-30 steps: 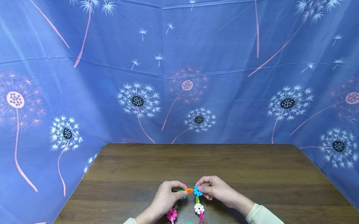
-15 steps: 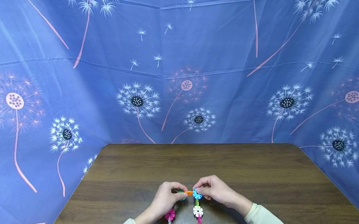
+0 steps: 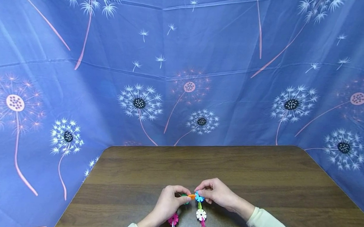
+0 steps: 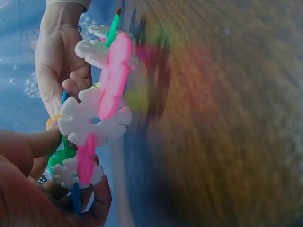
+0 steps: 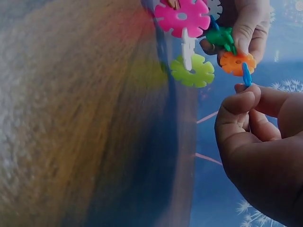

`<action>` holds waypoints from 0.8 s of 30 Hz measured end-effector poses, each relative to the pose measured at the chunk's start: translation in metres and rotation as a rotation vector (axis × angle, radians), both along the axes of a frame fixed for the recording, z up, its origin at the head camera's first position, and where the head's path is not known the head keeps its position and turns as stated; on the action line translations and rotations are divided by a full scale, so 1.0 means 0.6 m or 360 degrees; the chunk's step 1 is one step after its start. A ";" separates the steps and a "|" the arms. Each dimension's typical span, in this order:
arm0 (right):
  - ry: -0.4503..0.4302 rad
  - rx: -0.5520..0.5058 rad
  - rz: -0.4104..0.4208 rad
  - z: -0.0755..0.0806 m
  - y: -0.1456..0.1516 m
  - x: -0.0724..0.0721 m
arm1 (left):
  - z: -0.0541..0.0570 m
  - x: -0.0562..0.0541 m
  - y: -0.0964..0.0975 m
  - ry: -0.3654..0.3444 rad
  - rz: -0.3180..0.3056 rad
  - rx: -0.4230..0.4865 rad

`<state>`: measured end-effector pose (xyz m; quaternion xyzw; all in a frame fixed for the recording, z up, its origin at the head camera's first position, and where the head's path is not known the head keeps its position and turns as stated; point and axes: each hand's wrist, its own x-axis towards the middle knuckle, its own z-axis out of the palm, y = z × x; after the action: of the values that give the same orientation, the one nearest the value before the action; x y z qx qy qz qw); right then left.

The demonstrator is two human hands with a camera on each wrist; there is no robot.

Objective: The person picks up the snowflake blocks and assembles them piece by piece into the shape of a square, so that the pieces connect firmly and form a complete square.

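A chain of colourful snowflake discs hangs in a loop between my two hands. My left hand (image 3: 166,203) pinches the orange disc (image 5: 231,64) between thumb and fingers, a green disc (image 5: 220,38) joined beside it. With thumb and index finger my right hand (image 3: 219,194) pinches the blue disc (image 3: 199,196), seen edge-on in the right wrist view, its edge meeting the orange disc. Below the blue one follow a yellow-green disc (image 5: 193,71), a white disc (image 3: 201,214) and a pink disc (image 3: 203,223). More pink and white discs hang below my left hand.
The brown wooden table (image 3: 144,165) stretches out beneath and beyond my hands. A blue cloth (image 3: 231,78) with dandelion prints hangs behind and at both sides of it. The loop's lower part runs past the bottom edge of the head view.
My right hand has shifted slightly left and the blue disc has come up against the orange one, closing the small gap between them. The lower part of the chain has swung a little.
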<state>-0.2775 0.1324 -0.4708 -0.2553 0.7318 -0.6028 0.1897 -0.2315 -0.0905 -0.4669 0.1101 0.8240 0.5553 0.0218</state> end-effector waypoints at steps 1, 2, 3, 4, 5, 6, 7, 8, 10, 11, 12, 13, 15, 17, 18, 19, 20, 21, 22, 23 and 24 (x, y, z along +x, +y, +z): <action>-0.0009 -0.0001 0.0002 -0.001 -0.001 0.001 | 0.000 0.001 0.000 0.0010 0.0002 -0.0010; -0.0021 0.0003 0.0006 -0.002 -0.002 0.002 | -0.001 0.001 0.001 0.0032 0.0008 -0.0033; -0.0034 -0.0002 0.0008 -0.003 -0.003 0.003 | -0.001 0.001 0.001 0.0055 0.0014 -0.0056; -0.0049 -0.0007 0.0011 -0.004 -0.004 0.004 | -0.002 0.001 0.002 0.0083 0.0021 -0.0082; -0.0071 -0.0018 0.0011 -0.005 -0.006 0.005 | -0.002 0.001 0.002 0.0105 0.0026 -0.0097; -0.0095 -0.0029 0.0008 -0.007 -0.007 0.006 | -0.003 0.001 0.002 0.0121 0.0032 -0.0112; -0.0112 -0.0041 0.0004 -0.008 -0.009 0.007 | -0.004 0.002 0.003 0.0126 0.0038 -0.0113; -0.0128 -0.0052 -0.0002 -0.009 -0.010 0.008 | -0.004 0.002 0.003 0.0128 0.0045 -0.0112; -0.0168 -0.0079 -0.0017 -0.011 -0.012 0.009 | -0.005 0.003 0.003 0.0114 0.0050 -0.0091; -0.0185 -0.0089 -0.0023 -0.012 -0.012 0.009 | -0.006 0.004 0.004 0.0105 0.0053 -0.0084; -0.0198 -0.0100 -0.0024 -0.012 -0.011 0.010 | -0.006 0.004 0.004 0.0101 0.0056 -0.0079; -0.0209 -0.0104 -0.0022 -0.013 -0.011 0.010 | -0.007 0.005 0.004 0.0095 0.0053 -0.0069; -0.0216 -0.0105 -0.0016 -0.014 -0.008 0.011 | -0.009 0.005 0.004 0.0106 0.0048 -0.0081; -0.0170 -0.0074 -0.0038 -0.014 -0.005 0.013 | -0.010 0.005 0.005 0.0093 0.0031 -0.0067; -0.0130 -0.0037 -0.0068 -0.014 -0.004 0.014 | -0.010 0.005 0.005 0.0090 0.0023 -0.0061; -0.0082 0.0011 -0.0109 -0.014 -0.002 0.016 | -0.011 0.004 0.006 0.0087 0.0016 -0.0053; -0.0025 0.0067 -0.0160 -0.015 0.000 0.017 | -0.011 0.003 0.006 0.0091 0.0014 -0.0051; 0.0038 0.0140 -0.0214 -0.015 0.002 0.020 | -0.012 0.002 0.006 0.0094 0.0018 -0.0049; 0.0101 0.0218 -0.0263 -0.015 0.004 0.023 | -0.013 0.001 0.006 0.0092 0.0017 -0.0037; 0.0155 0.0292 -0.0303 -0.016 0.005 0.026 | -0.013 0.000 0.005 0.0107 0.0018 -0.0036; 0.0211 0.0362 -0.0323 -0.017 0.006 0.029 | -0.014 0.000 0.004 0.0119 0.0023 -0.0040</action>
<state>-0.2601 0.1363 -0.4811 -0.1963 0.8282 -0.5140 0.1067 -0.2317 -0.0878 -0.4751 0.1245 0.8319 0.5407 -0.0118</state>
